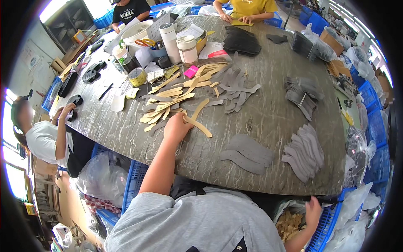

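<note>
My left hand is closed at the near edge of a loose pile of narrow curved pieces. Its fingers pinch a tan curved strip, which points right; another tan strip crosses close by. Beyond the hand lie many tan strips mixed with grey strips. My right hand is low at the right, just off the table's near edge, with its fingers loosely stretched and nothing visible in them. Below it, a bag of tan scraps sits beside a blue crate.
Grey curved pieces and a fanned grey stack lie on the table at right. Tied grey bundles sit farther back. Cups, a white bottle and scissors crowd the far left. Other people work around the table.
</note>
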A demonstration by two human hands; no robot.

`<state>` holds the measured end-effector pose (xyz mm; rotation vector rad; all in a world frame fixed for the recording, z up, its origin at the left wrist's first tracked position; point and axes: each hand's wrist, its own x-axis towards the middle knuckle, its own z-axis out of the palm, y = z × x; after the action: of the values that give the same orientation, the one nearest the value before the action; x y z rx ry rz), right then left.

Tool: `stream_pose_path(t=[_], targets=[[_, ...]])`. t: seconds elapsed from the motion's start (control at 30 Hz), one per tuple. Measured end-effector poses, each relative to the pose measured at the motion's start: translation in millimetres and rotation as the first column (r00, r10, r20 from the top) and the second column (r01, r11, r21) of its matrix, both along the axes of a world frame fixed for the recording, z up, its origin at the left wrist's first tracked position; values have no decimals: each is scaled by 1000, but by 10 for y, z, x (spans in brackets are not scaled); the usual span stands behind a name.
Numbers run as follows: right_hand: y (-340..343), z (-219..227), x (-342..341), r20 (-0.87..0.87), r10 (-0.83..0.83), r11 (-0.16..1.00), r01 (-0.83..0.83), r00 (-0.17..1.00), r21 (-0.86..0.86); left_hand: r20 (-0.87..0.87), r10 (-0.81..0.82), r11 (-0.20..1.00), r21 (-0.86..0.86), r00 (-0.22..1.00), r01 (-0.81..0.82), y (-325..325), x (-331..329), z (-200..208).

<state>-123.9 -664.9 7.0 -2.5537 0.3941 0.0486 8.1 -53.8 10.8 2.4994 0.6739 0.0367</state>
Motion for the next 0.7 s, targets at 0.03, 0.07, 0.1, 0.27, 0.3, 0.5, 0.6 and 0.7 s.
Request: stream_pose_path(t=[0.03, 0.07, 0.1, 0.27, 0.3, 0.5, 0.6, 0.7], targets=[[470, 358, 261, -1, 40, 997, -40, 999, -62, 25, 8, 999, -50, 1000, -7, -28, 35, -28], [771, 492, 439, 123, 134, 991, -136, 983, 5, 31, -24, 996, -89, 999, 27, -40, 55, -45], [1056, 564, 613, 250, 226, 966, -250, 942, 69, 37, -46, 992, -117, 998, 50, -24, 46, -46], [2548, 624, 1183, 390, 649, 578, -757, 653, 304, 90, -178, 945, -261, 980, 196, 4, -181, -29], [2809, 556, 1261, 416, 699, 498, -813, 582, 302, 111, -200, 948, -228, 974, 220, -15, -236, -14], [4046, 33, 1427, 286, 635, 479, -657, 717, 582, 311, -420, 903, 48, 852, 428, -241, -428, 89], [4193, -35, 1505, 173, 638, 338, -474, 751, 813, 302, -554, 833, 193, 776, 519, -302, -498, 190], [4211, -47, 1553, 29, 628, 231, -222, 778, 947, 301, -568, 822, 229, 766, 520, -337, -524, 161]])
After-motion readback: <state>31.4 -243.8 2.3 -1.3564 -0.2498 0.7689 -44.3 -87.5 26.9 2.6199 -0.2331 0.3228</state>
